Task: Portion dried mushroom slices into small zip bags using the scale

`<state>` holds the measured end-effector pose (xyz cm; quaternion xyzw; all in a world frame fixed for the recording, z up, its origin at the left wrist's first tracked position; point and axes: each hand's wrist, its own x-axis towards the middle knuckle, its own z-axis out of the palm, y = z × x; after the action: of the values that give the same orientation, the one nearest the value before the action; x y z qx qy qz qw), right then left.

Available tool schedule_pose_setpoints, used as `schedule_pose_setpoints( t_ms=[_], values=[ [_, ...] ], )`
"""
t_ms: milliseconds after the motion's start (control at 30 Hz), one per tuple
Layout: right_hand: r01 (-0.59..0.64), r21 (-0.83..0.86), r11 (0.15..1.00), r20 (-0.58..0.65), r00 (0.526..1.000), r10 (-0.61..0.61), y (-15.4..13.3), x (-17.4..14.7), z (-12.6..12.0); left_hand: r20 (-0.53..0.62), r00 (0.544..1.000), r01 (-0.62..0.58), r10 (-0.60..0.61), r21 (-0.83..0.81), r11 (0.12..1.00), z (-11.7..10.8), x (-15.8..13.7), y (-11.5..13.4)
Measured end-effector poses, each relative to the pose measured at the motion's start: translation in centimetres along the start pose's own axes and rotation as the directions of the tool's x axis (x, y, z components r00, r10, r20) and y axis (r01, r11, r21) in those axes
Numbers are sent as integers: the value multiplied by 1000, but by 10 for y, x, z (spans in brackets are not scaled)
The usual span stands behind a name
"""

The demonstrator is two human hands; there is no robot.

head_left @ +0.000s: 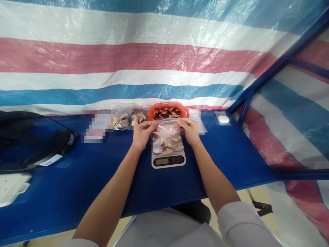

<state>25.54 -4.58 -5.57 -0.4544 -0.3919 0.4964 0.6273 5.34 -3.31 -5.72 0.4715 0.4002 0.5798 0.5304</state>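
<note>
Filling a clear zip-top bag at the centre of the frame. The left hand (pixel 143 133) and the right hand (pixel 189 130) pinch opposite upper corners of the zip-top bag (pixel 167 129), thumb against fingers, with the mouth strip stretched between them. Pale dried slices (pixel 170 145) lie gathered in its lower part. Behind it is a white digital kitchen scale (pixel 168 164), its display facing the person; whether the bag's base touches the weighing plate or hangs just clear cannot be judged from this angle.

The load is probably light. The film should be thin, limp and rather slippery, folding wherever it is not held taut, while the slices are likely stiff, dry and apt to chip if squeezed. The best hold is therefore the reinforced strip near both corners, leaving the filled part unpressed.

Just beyond, at upper centre, a red plastic bag (pixel 152 110) stands open around dark-edged slices (pixel 168 112). Left of it lie two filled clear bags (pixel 120 121); to its right, flat clear bags (pixel 202 124) lie on the blue table (pixel 218 151).
</note>
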Motion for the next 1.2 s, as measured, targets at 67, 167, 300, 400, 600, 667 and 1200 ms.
schedule_pose_setpoints(
  t_ms=[67,167,300,400,600,667,1200],
  values=[
    [3,-2,1000,5,1000,-3,0,0,0,-12,999,-31,32,17,999,1,-1,0],
    [1,-13,1000,42,999,-1,1,-1,1,-24,996,-85,87,69,994,2,-3,-2],
    [15,-3,1000,63,998,-15,2,-1,2,-34,991,-125,130,122,985,2,-3,-4],
    [27,-5,1000,73,997,-27,3,-1,1,-48,991,-121,128,124,985,2,-3,-5],
    [21,-34,999,71,997,-19,0,-3,1,-70,994,-80,84,59,995,3,-3,-3],
    [27,-32,999,61,998,-25,-1,-4,2,-42,998,-50,51,41,998,4,-4,-2],
    [-10,-57,998,125,992,17,-3,-7,3,17,995,-103,103,30,994,7,-8,2]
  ],
)
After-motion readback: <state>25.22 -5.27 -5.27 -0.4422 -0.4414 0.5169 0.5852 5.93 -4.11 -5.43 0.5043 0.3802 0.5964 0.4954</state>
